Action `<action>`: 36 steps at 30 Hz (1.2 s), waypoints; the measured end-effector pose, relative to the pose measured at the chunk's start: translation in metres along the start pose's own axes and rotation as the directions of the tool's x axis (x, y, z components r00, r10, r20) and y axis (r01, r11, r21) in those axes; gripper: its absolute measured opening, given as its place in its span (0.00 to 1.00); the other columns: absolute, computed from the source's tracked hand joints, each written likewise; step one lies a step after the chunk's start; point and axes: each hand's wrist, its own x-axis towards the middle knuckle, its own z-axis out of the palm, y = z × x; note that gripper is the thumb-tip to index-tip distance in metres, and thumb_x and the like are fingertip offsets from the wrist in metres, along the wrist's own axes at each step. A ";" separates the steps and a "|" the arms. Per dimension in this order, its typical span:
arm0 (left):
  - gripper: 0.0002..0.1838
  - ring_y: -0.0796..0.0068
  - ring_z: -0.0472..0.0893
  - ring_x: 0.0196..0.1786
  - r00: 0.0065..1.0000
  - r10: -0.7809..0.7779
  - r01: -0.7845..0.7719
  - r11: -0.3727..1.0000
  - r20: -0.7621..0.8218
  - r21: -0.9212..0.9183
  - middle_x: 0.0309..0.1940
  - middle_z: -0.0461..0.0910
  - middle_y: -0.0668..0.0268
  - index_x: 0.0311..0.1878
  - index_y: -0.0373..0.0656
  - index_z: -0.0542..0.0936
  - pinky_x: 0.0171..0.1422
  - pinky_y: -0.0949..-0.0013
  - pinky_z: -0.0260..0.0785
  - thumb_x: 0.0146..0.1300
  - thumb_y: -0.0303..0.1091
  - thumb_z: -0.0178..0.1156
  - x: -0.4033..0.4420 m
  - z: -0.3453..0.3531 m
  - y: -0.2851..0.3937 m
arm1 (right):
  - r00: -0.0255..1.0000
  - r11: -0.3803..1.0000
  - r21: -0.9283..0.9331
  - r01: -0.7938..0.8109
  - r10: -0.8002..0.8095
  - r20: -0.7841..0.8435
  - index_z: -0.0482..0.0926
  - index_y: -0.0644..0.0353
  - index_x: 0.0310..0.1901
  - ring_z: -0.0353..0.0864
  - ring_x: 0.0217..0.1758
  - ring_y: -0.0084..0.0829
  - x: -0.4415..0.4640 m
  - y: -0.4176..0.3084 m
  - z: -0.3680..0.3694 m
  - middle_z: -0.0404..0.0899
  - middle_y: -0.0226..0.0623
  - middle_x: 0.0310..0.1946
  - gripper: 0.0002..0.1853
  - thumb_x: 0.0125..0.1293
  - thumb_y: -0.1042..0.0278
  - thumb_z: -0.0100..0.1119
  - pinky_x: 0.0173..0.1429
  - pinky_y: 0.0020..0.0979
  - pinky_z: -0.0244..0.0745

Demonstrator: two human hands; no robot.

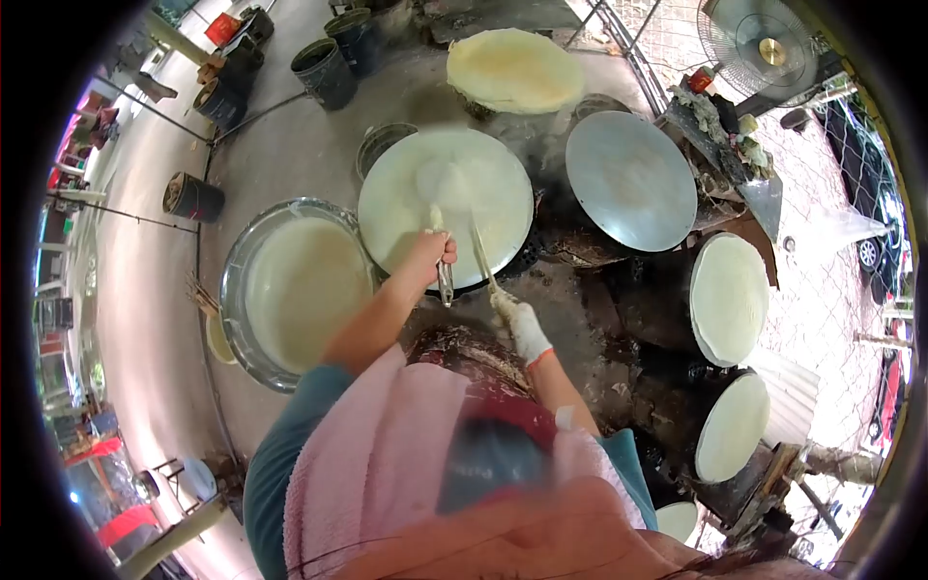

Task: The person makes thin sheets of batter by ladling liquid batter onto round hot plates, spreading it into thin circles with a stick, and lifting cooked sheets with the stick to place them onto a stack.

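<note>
Bare, my left hand [432,255] is closed around the handle of a ladle [445,182], whose round head lies over pale batter on a large round pan [391,208]. In a white glove, my right hand [517,321] grips a thin stick [480,246], its far end over the same pan. The ladle head and the stick's tip look blurred, so I cannot tell whether they touch the batter. Left of the pan stands a wide metal basin [232,280] of cream-coloured liquid, beside my left forearm.
A bare grey pan [630,181] sits to the right. Batter-covered pans [512,70] stand at the back and along the right side [729,300], [732,428]. Dark buckets [324,75] are at the back left, another bucket [193,198] at left. A fan [759,48] stands top right.
</note>
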 end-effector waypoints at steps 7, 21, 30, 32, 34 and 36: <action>0.06 0.76 0.63 0.21 0.985 -0.152 0.172 0.891 0.082 -0.420 0.24 0.66 0.65 0.35 0.38 0.67 0.21 0.76 0.58 0.70 0.28 0.45 -0.025 -0.006 -0.010 | 0.991 0.987 -0.082 0.137 -0.137 0.005 0.79 0.47 0.57 0.61 0.17 0.16 0.001 0.022 0.038 0.71 0.21 0.21 0.18 0.67 0.57 0.60 0.20 0.22 0.58; 0.13 0.90 0.55 0.12 0.832 0.002 -0.077 0.991 0.555 0.111 0.17 0.59 0.80 0.42 0.39 0.72 0.18 0.78 0.52 0.75 0.39 0.42 -0.048 0.099 0.092 | 0.939 0.919 -0.204 0.339 -0.342 0.019 0.77 0.60 0.58 0.71 0.21 0.14 -0.023 -0.030 -0.084 0.80 0.26 0.34 0.20 0.64 0.67 0.62 0.24 0.18 0.65; 0.13 0.89 0.59 0.17 0.773 0.016 -0.215 0.947 0.634 0.239 0.19 0.59 0.79 0.38 0.36 0.72 0.21 0.80 0.50 0.72 0.38 0.51 0.068 0.357 0.014 | 0.550 0.578 0.116 0.808 -0.669 -0.500 0.69 0.63 0.65 0.76 0.50 0.20 0.007 -0.097 -0.348 0.77 0.33 0.54 0.23 0.70 0.70 0.56 0.56 0.21 0.71; 0.11 0.88 0.61 0.16 0.823 -0.024 -0.139 0.960 0.567 0.242 0.20 0.62 0.78 0.38 0.38 0.72 0.20 0.80 0.51 0.72 0.37 0.50 0.100 0.407 -0.016 | 0.478 0.697 -0.387 0.603 -0.705 -0.525 0.68 0.67 0.65 0.77 0.49 0.21 -0.011 -0.145 -0.354 0.77 0.34 0.56 0.23 0.70 0.71 0.55 0.57 0.22 0.71; 0.12 0.85 0.63 0.16 0.878 0.020 -0.179 0.940 0.479 0.290 0.20 0.64 0.76 0.36 0.38 0.72 0.21 0.77 0.54 0.71 0.38 0.53 0.133 0.435 -0.054 | 0.707 0.838 -0.502 0.215 -0.488 -0.512 0.72 0.54 0.63 0.83 0.45 0.38 -0.027 -0.189 -0.352 0.80 0.50 0.49 0.21 0.72 0.57 0.50 0.50 0.33 0.75; 0.13 0.82 0.65 0.16 0.904 0.130 -0.302 0.869 0.407 0.393 0.19 0.65 0.75 0.36 0.38 0.73 0.21 0.74 0.58 0.67 0.39 0.57 0.170 0.449 -0.087 | 0.616 0.624 -0.774 0.110 -0.654 -0.439 0.71 0.49 0.63 0.80 0.48 0.51 0.033 -0.153 -0.376 0.79 0.54 0.46 0.22 0.72 0.52 0.47 0.47 0.41 0.75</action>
